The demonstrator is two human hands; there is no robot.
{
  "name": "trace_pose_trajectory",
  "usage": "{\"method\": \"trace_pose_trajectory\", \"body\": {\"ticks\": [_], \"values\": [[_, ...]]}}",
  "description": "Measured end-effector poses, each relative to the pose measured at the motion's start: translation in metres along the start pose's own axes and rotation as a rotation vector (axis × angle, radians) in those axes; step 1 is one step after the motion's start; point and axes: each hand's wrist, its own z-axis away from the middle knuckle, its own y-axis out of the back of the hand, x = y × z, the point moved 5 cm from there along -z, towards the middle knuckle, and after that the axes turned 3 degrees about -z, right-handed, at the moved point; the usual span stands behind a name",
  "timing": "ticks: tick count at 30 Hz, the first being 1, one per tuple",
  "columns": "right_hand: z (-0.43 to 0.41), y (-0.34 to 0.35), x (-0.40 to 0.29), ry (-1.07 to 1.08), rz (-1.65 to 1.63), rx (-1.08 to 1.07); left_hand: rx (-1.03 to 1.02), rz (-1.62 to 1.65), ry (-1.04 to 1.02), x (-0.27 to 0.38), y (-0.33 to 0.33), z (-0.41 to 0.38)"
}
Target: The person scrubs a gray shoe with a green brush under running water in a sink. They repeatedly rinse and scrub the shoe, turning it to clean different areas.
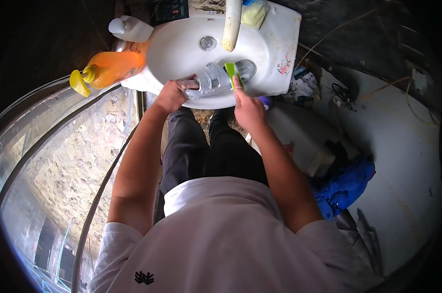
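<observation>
Over the front of a white ceramic washbasin [162, 47], my left hand [175, 93] grips one end of a pale grey shoe or sandal [210, 78]. My right hand [248, 106] is closed on a green-backed brush [230, 69], its index finger stretched along the back. The brush rests against the right part of the shoe; its bristles are hidden. Another grey, translucent piece of footwear [246, 69] lies in the basin just right of the brush.
A whitish spout [232, 29] reaches over the basin. An orange pump bottle [115, 67] and a white bottle [133, 29] stand at its left edge. A pale yellow packet [255, 14] sits at the back right. Blue cloth [347, 186] lies to my right.
</observation>
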Motion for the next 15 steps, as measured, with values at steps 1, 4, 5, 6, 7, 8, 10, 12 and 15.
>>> {"method": "trace_pose_trajectory", "body": {"ticks": [1,4,5,6,7,8,10,12,15], "values": [[0.002,0.007,0.005,-0.007,-0.009,0.009,0.007,0.064,-0.001,0.002,0.003,0.001],[-0.006,0.029,0.009,-0.061,-0.076,0.044,0.008,0.187,0.246,0.006,0.013,-0.001],[-0.007,0.037,-0.004,-0.095,-0.060,0.006,0.009,0.226,0.326,0.005,0.014,-0.001],[-0.005,0.037,-0.023,0.040,-0.091,0.007,0.084,0.388,0.278,-0.023,0.008,0.002],[-0.004,0.033,-0.035,0.154,-0.123,0.013,0.087,0.410,0.301,-0.020,0.011,-0.003],[-0.010,0.023,-0.036,0.266,-0.057,0.060,0.091,0.433,0.324,-0.018,0.014,-0.007],[-0.027,0.031,-0.027,0.047,-0.001,-0.035,0.127,0.464,0.310,-0.023,0.018,-0.008],[-0.042,0.044,-0.024,0.028,0.004,0.084,0.138,0.361,0.287,-0.032,0.016,-0.008],[-0.041,0.027,-0.048,0.079,0.015,-0.146,0.186,0.235,0.254,-0.036,0.017,-0.012]]}}
